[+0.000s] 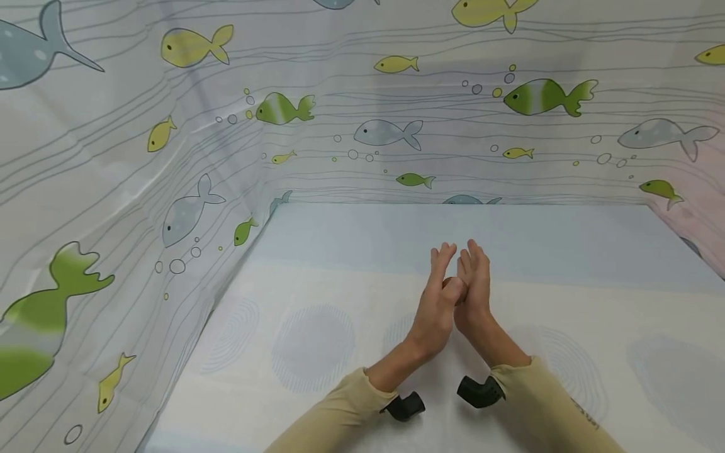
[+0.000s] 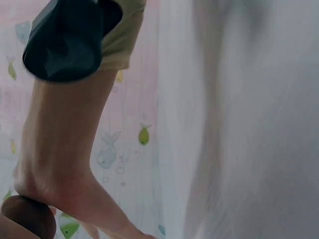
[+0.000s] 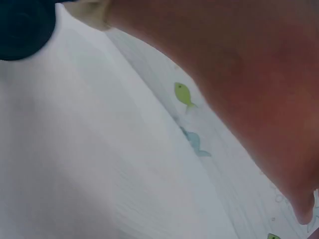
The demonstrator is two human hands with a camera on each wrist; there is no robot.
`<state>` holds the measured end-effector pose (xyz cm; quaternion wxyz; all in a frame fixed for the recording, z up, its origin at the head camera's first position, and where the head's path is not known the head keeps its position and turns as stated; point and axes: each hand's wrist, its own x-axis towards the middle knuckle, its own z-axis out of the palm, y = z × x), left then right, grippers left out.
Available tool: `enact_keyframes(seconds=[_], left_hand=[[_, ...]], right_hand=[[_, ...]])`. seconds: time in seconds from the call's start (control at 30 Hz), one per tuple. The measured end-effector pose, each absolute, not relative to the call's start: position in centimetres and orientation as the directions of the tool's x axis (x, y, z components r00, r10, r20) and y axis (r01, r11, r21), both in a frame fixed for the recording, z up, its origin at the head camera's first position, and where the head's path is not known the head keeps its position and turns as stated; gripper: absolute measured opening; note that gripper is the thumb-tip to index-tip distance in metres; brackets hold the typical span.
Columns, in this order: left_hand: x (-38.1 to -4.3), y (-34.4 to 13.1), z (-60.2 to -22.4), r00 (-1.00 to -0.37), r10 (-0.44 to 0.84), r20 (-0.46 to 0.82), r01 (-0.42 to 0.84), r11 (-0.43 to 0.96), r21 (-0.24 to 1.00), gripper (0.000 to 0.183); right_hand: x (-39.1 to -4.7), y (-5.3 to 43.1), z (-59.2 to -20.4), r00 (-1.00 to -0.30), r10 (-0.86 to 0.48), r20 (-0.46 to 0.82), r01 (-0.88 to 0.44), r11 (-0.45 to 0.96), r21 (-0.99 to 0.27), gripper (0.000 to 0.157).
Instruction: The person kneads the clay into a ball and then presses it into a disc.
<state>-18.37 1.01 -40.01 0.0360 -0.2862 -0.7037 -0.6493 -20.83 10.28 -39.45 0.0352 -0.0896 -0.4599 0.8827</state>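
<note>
Above the table, my left hand (image 1: 435, 314) and right hand (image 1: 474, 301) face each other, palm toward palm, with their fingers mostly straight and pointing away. A small, smooth brown ball (image 1: 463, 293) lies between the palms, partly covered by the left thumb. In the left wrist view the same dark brown ball (image 2: 31, 217) touches the heel of the right hand (image 2: 75, 194). The right wrist view is mostly filled by the left hand (image 3: 279, 119), and the ball is hidden there. What the ball is made of cannot be told.
A pale table covering (image 1: 314, 349) with faint circle patterns lies under the hands. Fish-printed curtains (image 1: 340, 94) stand around it at the back and sides. Black camera mounts (image 1: 480, 391) hang below both beige sleeves (image 1: 557, 402).
</note>
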Motion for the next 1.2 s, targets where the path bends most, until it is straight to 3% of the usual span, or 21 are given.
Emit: enact_keyframes(seconds=[0.43,1.2], left_hand=[[-22.1,-0.6,-41.2,-0.934,0.12,0.337,0.334,-0.04,0.942,0.055],[-24.4,-2.4,-40.8,-0.944,0.062,0.326,0.325,-0.025,0.946,0.06]], right_hand=[[-17.5,6.2,-40.5,-0.999,0.011,-0.051,0.041,-0.433,-0.901,0.069],[-16.1,5.8,-38.9,-0.997,-0.059,0.049,-0.018,-0.442,-0.897,0.07]])
